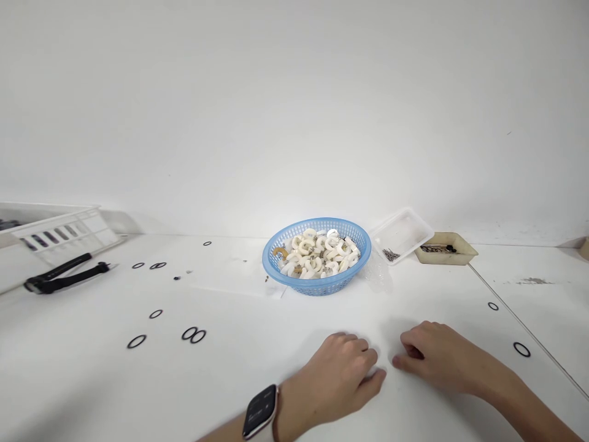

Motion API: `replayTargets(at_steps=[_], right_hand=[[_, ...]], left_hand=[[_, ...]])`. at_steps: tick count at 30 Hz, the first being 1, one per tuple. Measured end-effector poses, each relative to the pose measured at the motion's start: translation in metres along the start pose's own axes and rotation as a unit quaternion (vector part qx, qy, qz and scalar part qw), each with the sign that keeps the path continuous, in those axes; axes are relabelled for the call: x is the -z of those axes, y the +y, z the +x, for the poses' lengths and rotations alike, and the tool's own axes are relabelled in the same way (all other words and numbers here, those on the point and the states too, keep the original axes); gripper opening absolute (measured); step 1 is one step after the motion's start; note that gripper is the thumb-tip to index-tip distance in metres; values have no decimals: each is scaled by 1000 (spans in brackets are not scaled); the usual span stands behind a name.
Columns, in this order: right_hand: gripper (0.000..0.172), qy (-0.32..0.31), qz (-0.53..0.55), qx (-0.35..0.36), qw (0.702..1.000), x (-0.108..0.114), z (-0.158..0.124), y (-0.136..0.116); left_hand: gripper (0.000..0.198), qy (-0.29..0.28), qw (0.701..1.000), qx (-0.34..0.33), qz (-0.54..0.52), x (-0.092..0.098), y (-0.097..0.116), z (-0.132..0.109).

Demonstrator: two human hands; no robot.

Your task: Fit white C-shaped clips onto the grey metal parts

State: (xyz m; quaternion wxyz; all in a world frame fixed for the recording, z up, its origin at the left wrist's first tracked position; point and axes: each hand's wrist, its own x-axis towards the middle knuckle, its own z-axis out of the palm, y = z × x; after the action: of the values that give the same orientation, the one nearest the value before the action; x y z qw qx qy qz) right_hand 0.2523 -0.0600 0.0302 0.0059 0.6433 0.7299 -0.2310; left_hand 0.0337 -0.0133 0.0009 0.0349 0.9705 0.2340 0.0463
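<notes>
My left hand (pixel 343 371), with a smartwatch (pixel 261 411) on its wrist, rests on the white table with its fingers curled under. Its thumb points right, and nothing shows in its grip. Just to the right, my right hand (pixel 432 356) lies loosely closed, thumb toward the left hand, a dark hollow between thumb and fingers. The two hands are close but apart. Beyond them stands a blue oval basket (pixel 317 286) heaped with white and cream C-shaped pieces (pixel 317 252), some with small metal bits. Neither hand touches it.
Black rings (pixel 137 341) lie scattered at left, with two more at right, one being a larger ring (pixel 521 350). A tilted white tray (pixel 405 233) holds small metal pieces beside a beige tray (pixel 446 255). At far left are a white crate (pixel 69 230) and a black strap (pixel 69 276).
</notes>
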Motion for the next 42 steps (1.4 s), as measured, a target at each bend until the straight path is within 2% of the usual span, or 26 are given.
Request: replayTargets(at_steps=[8,42], right_hand=[[44,2,4,4,1000,-1,0,0],[42,4,-4,5,1000,-1,1,2]], left_hand=[[26,-16,1000,2,6,1,1,0],[29,17,1000,0,-23,-2,-1,-1]])
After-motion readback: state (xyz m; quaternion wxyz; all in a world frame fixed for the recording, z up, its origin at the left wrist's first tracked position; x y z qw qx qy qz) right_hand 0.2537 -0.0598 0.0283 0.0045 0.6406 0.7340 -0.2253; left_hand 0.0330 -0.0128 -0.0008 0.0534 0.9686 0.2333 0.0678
